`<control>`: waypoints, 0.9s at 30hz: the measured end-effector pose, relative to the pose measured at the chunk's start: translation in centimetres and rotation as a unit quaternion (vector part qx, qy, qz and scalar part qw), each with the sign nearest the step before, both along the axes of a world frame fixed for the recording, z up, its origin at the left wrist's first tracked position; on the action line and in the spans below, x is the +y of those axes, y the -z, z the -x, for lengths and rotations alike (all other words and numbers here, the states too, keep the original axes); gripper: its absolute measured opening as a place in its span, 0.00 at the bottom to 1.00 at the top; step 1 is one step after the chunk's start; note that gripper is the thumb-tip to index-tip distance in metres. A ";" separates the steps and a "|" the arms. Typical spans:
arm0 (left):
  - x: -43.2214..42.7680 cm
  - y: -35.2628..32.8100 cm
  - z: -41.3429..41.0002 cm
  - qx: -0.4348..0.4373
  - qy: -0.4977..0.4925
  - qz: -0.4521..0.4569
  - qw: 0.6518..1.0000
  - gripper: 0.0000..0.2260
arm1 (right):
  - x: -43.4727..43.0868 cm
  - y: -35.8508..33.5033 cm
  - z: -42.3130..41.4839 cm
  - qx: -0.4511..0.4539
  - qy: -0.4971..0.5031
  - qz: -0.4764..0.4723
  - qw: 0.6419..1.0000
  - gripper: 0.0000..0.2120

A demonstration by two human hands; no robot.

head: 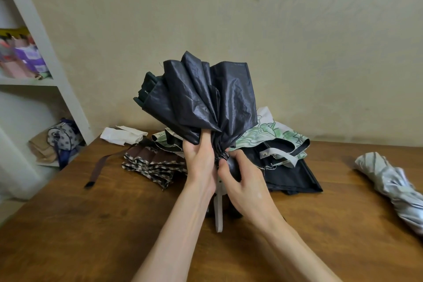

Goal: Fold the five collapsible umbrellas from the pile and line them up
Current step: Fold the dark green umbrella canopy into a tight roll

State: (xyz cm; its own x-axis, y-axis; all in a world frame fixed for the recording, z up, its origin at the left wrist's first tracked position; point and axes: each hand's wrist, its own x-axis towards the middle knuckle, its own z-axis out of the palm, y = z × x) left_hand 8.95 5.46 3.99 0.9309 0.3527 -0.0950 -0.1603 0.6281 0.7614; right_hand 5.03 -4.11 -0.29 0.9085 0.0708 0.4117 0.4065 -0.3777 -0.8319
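- Black umbrella [201, 98] half gathered: folds pinched by left grip [201, 158], handle [234, 168] clasped by right grip [242, 176].
- 1 silver umbrella [393, 185] judged folded; pile [274, 151] left on counter [91, 224].

Both hands [225, 167] grip black umbrella [201, 98] above wooden table [91, 224].

1. Wall [229, 18]: plain beige plaster, faintly mottled, directly behind the tabletop [80, 236].
2. Tabletop: brown wood grain, matte, evenly lit.
3. Shelf unit [43, 36]: white, at left, beside the tabletop's far corner.
4. Upper shelf [27, 82]: pink and purple packages [23, 59].
5. Lower shelf [47, 163]: patterned bag [63, 136] on a tan item [42, 150].
6. Light: soft, diffuse; shadows faint.
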 end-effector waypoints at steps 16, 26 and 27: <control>-0.1 0.4 0.0 -0.022 -0.003 -0.039 0.999 0.12 | -0.8 -1.0 -0.1 -0.010 -0.024 0.004 1.000 0.03; 0.4 -0.1 -0.3 -0.043 -0.043 -0.102 0.993 0.21 | -0.4 -1.4 -0.3 0.036 -0.041 -0.077 0.996 0.05; 0.4 0.0 -0.3 -0.042 -0.039 -0.114 0.992 0.23 | -0.5 -1.5 -0.4 0.041 -0.038 -0.081 0.995 0.05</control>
State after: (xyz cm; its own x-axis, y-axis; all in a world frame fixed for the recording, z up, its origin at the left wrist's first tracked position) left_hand 9.22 5.86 4.01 0.9008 0.4283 0.0718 -0.2704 0.4236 0.8645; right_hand 5.42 -4.60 1.21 0.9345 0.0782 0.3472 0.3559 -0.2062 -0.9115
